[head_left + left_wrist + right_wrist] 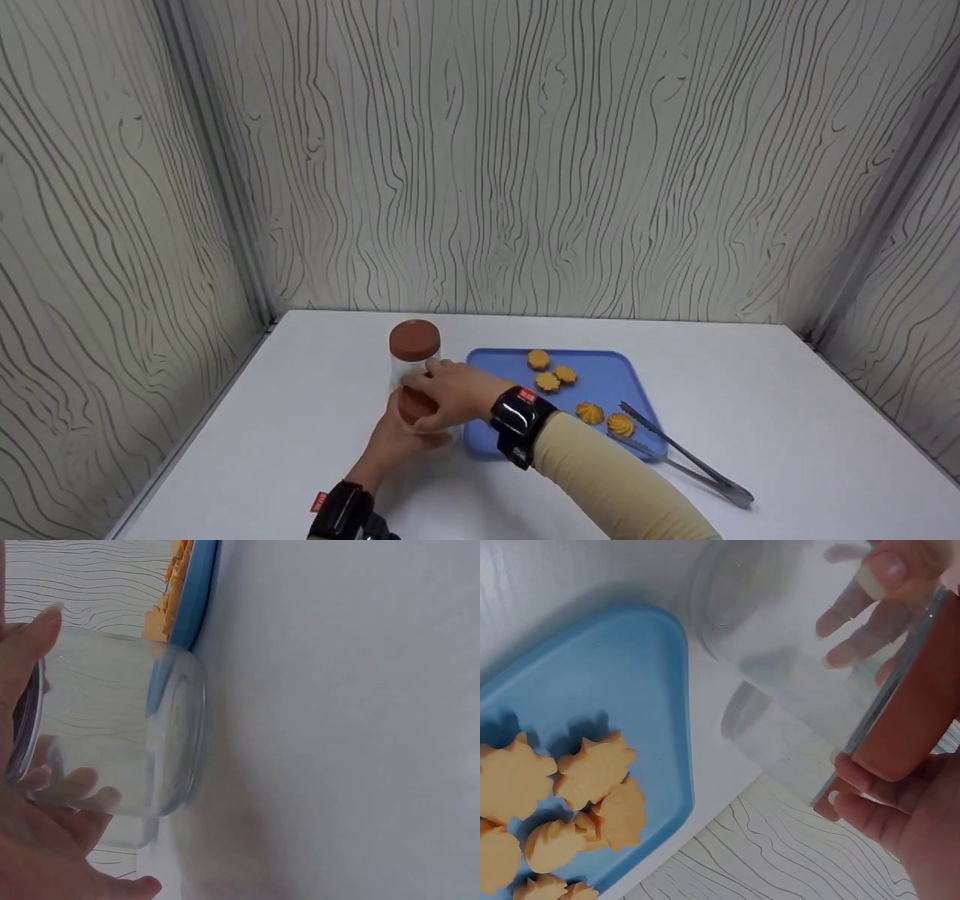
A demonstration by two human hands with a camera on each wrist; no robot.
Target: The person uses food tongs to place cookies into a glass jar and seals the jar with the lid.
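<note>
In front of me stands a clear jar (pixel 105 720) topped by a brown lid (pixel 415 405). My left hand (pixel 397 435) grips the jar near its top, thumb on one side and fingers seen through the clear wall in the left wrist view. From above, my right hand (pixel 466 391) holds the lid by its rim, as the curled fingers (pixel 877 817) show in the right wrist view. The jar looks empty. Just behind it is a second clear jar with a brown lid (pixel 415 340), partly hidden by my right hand.
A blue tray (pixel 600 364) lies right of the jars, bearing several yellow cookies (pixel 547 382). Metal tongs (pixel 712 480) rest over its front right corner and onto the white table (pixel 787 420). Patterned panels (pixel 480 150) enclose the table at the back and sides.
</note>
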